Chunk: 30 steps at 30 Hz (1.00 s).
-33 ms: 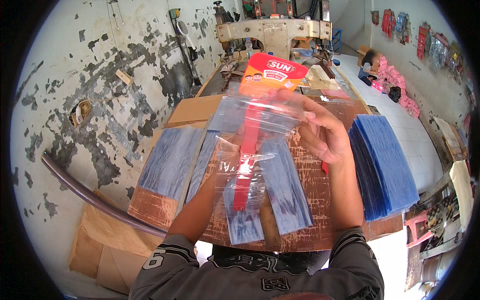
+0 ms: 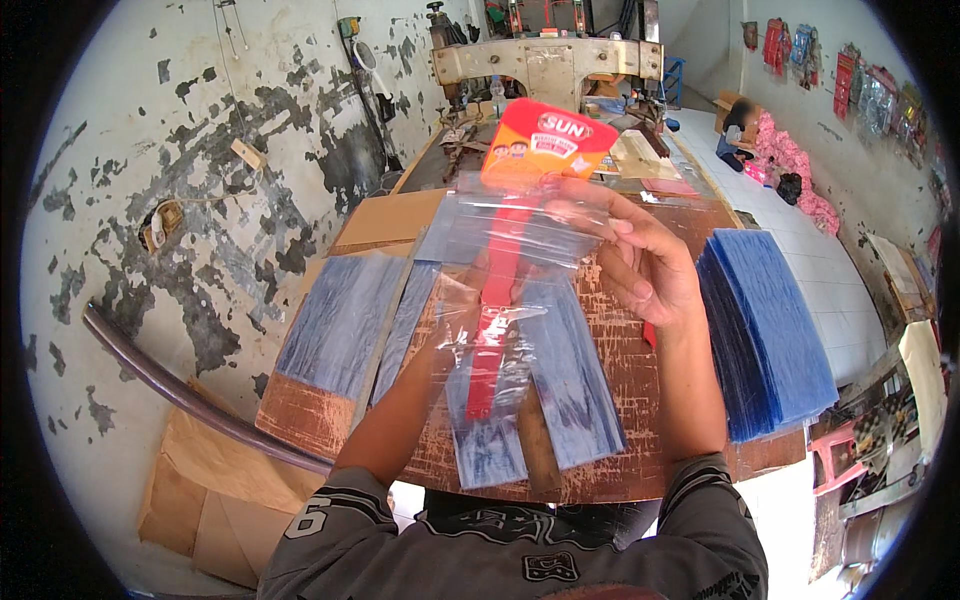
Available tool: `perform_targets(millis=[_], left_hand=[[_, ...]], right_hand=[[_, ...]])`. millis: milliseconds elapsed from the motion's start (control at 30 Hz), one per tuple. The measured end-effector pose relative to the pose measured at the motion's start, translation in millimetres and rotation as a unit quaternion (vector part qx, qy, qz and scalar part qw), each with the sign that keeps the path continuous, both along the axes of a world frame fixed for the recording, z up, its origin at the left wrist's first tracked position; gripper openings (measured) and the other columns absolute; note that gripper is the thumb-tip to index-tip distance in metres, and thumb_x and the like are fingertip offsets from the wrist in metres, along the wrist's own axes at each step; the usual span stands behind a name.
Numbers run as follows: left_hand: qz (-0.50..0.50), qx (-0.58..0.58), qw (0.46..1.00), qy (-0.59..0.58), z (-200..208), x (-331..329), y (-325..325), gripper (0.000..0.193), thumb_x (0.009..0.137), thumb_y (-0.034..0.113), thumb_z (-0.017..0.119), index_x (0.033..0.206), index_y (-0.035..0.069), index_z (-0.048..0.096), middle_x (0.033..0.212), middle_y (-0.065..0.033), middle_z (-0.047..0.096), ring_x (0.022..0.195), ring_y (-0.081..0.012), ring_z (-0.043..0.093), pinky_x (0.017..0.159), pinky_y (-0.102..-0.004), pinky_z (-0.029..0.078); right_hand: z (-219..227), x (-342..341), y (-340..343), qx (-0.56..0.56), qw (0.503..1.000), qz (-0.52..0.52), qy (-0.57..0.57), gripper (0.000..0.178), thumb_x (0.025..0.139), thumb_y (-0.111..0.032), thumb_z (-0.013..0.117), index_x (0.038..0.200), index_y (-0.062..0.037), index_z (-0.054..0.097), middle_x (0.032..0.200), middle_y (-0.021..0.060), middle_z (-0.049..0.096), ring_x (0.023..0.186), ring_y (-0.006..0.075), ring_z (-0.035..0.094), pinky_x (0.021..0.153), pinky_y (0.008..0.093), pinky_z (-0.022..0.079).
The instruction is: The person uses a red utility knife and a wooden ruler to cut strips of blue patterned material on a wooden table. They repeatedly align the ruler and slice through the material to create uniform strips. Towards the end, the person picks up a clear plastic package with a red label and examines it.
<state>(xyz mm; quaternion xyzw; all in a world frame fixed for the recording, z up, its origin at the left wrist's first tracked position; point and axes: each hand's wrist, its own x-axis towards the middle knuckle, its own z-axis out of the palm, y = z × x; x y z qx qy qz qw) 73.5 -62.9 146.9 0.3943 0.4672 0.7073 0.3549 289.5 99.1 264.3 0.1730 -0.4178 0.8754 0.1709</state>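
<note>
Several flat stacks of blue-tinted clear plastic sleeves [image 2: 340, 320] lie at the left of the worn wooden worktop [image 2: 620, 400], with a sheet of brown cardboard [image 2: 390, 220] beyond them. Just right of these comes the left hand [image 2: 470, 300], mostly hidden behind a crinkled clear plastic bag [image 2: 510, 260] held up over the middle of the worktop; its fingers seem to pinch the bag's lower part, though the film hides how tightly. Inside the bag hangs a long red strip [image 2: 495, 320] topped by an orange-and-red printed card [image 2: 545, 140], whose head pokes out above the bag's mouth. The right hand [image 2: 650, 265] grips the bag's upper right edge, its fingers [image 2: 600, 215] curled closed on the film. Further right sits a thick fanned pile of blue sleeves [image 2: 770, 330].

The step in hand looks like bagging: the strip is partly in, the card not yet covered. The next move probably calls for holding the mouth open with one hand while sliding the card fully down, keeping the thin film from bunching or snagging on the card's corners.
</note>
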Motion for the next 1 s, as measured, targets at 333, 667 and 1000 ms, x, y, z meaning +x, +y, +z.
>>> perform_targets(millis=[333, 667, 1000], left_hand=[[0.002, 0.004, 1.000, 0.008, 5.9, -3.1, 4.4, 0.054, 0.115, 0.052, 0.057, 0.131, 0.002, 0.070, 0.103, -0.0029, 0.073, 0.085, -0.0096, 0.067, 0.071, -0.0280, 0.055], [0.002, 0.012, 1.000, 0.008, 7.0, -3.7, 12.2, 0.054, 0.115, 0.052, 0.057, 0.130, 0.002, 0.071, 0.103, -0.0025, 0.073, 0.086, -0.0093, 0.067, 0.072, -0.0282, 0.055], [0.004, 0.025, 1.000, 0.008, 10.1, -4.2, 14.6, 0.053, 0.116, 0.052, 0.056, 0.128, 0.003, 0.072, 0.103, -0.0020, 0.073, 0.087, -0.0090, 0.067, 0.073, -0.0284, 0.055]], right_hand=[[-3.9, -2.2, 5.4, 0.099, 0.995, 0.002, -0.018, 0.067, 0.103, -0.016, 0.061, 0.165, 0.0012, 0.041, 0.131, 0.0194, 0.076, 0.041, 0.0063, 0.048, 0.038, 0.0195, 0.035], [-12.0, -4.7, 15.3, 0.075, 0.997, 0.001, -0.017, 0.059, 0.105, -0.018, 0.060, 0.158, 0.0060, 0.048, 0.139, 0.0259, 0.072, 0.045, 0.0048, 0.049, 0.042, 0.0182, 0.037], [-16.2, -8.0, 22.0, 0.054, 0.997, -0.051, -0.035, 0.045, 0.107, -0.008, 0.056, 0.150, 0.0068, 0.057, 0.132, 0.0247, 0.076, 0.041, -0.0015, 0.038, 0.039, 0.0163, 0.030]])
